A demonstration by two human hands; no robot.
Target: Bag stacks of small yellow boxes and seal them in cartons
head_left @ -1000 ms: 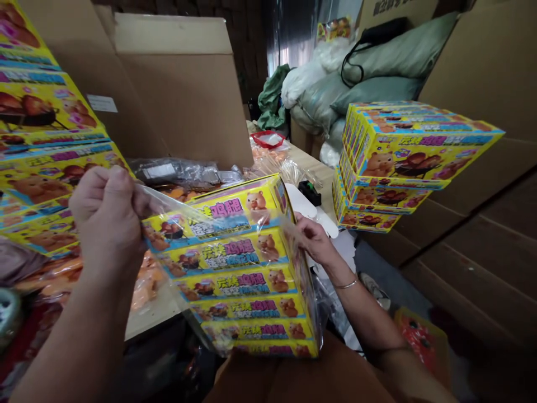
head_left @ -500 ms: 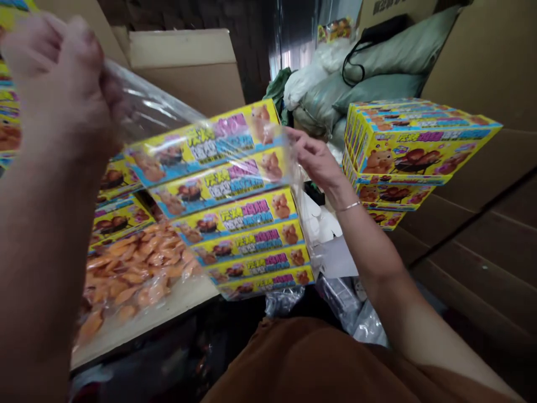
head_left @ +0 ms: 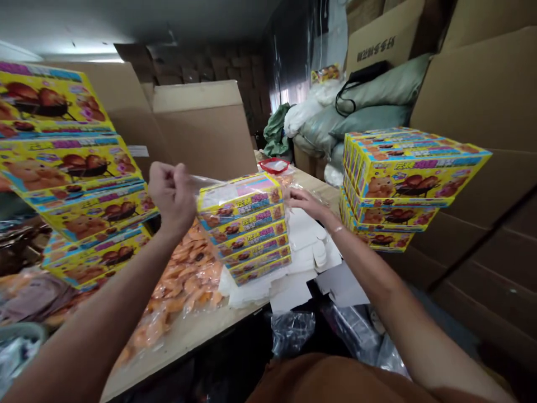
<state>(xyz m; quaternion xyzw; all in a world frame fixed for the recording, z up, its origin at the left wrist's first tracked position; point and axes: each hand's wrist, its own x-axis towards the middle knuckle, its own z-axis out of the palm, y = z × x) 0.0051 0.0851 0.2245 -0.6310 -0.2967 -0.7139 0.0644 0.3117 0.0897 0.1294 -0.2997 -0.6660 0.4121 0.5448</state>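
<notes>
A stack of several yellow toy boxes [head_left: 251, 229] stands in front of me, inside a clear plastic bag [head_left: 210, 181]. My left hand [head_left: 173, 193] is closed in a fist on the bag's loose end and stretches it left of the stack's top. At the upper right edge of the stack my right hand [head_left: 308, 204] has its fingers bent together on the bag, close against the boxes. The stack rests on white card pieces [head_left: 302, 240]. Bagged orange pieces [head_left: 191, 268] lie on the table just left of it.
More yellow boxes are piled high at left [head_left: 84, 162] and at right [head_left: 411, 173]. An open carton [head_left: 205, 129] stands behind the table [head_left: 184, 336]. A red tray [head_left: 274, 165] lies farther back. Full sacks [head_left: 373, 112] and large cartons line the right side.
The bagged stack has gone from tilted and raised near me to lower on the table. My left hand has come down and right, still gripping the bag. The view has tipped upward.
</notes>
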